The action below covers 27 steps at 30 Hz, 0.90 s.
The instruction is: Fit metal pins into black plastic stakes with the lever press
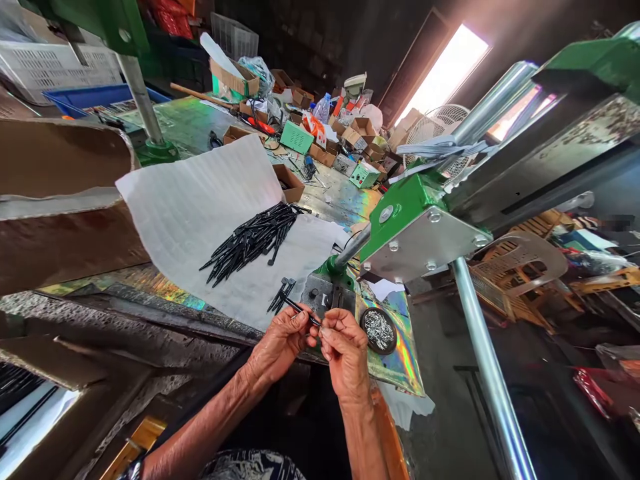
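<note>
A slim black rod-like part (296, 307) is pinched between the thumb and fingers of my left hand (278, 343). My right hand (347, 353) is closed at the part's right-hand end, fingertips pressed together; whatever lies in them is too small to make out. Both hands are in front of the press's dark metal base (315, 291). Several similar black parts (283, 293) lie just beyond my left hand. Farther back, a large pile of them (253, 241) rests on white foam sheeting (200, 177). Beside my right hand is a round dark dish (364, 317) holding tiny silvery metal pieces (380, 331).
The green press head (400, 213) hangs over the bench at right, with a steel column (493, 373) running down beside it. An open cardboard box (70, 247) stands at left. Boxes, tools and a green case (297, 137) clutter the back of the bench.
</note>
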Available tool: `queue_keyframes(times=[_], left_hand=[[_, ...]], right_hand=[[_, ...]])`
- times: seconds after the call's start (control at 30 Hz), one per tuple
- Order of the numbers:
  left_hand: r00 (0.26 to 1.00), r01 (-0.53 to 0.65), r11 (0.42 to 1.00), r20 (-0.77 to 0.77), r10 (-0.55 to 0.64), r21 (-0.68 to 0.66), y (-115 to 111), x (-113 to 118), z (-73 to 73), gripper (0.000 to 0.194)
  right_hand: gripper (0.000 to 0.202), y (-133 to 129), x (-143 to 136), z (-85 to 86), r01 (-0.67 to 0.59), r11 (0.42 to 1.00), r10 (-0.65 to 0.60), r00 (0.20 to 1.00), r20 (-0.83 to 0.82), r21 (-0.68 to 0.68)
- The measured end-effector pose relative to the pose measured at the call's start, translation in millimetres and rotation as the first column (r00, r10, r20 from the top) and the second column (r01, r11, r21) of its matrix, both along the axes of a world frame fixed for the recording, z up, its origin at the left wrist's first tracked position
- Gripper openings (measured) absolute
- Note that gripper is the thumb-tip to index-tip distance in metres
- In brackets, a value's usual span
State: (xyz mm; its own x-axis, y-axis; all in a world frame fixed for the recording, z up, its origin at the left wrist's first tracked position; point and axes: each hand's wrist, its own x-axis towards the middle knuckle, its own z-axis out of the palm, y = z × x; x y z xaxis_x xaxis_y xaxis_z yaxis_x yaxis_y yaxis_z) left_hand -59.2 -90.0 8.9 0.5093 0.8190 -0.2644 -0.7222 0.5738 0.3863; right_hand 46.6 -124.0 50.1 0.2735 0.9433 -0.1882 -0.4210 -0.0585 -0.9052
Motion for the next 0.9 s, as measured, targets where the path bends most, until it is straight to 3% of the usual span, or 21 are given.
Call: queue_keyframes(times=[0.23,0.43,0.7,0.9], left_hand=[[0.999,0.022,1.000,-0.034,-0.021,0.008,1.5,2.1,-3.2,0.039],[0.986,0.063,0.982,-0.166,-0.033,0.176,10.3,1.9,-3.4,0.036],[0.946,0.092,0.955,-0.324,0.004,0.280,7.3,6.1,-4.2,0.032],[0.831,0.116,0.859,-0.523,0.191,0.498,10.5,16.3,-11.4,0.026]], right_hand=[[0.024,-1.2,10.3,-7.4,-0.058,0.998,0.058,0.995,0.087,-0.007],[0.024,-0.3,20.6,-5.8,-0.130,0.987,0.145,0.972,0.184,-0.095],[0.021,-3.1,21.1,-23.9,-0.002,0.999,0.005,0.995,0.098,-0.035],[0.023,-2.4,25.6,-40.6,0.099,0.992,-0.090,0.988,0.125,-0.072]])
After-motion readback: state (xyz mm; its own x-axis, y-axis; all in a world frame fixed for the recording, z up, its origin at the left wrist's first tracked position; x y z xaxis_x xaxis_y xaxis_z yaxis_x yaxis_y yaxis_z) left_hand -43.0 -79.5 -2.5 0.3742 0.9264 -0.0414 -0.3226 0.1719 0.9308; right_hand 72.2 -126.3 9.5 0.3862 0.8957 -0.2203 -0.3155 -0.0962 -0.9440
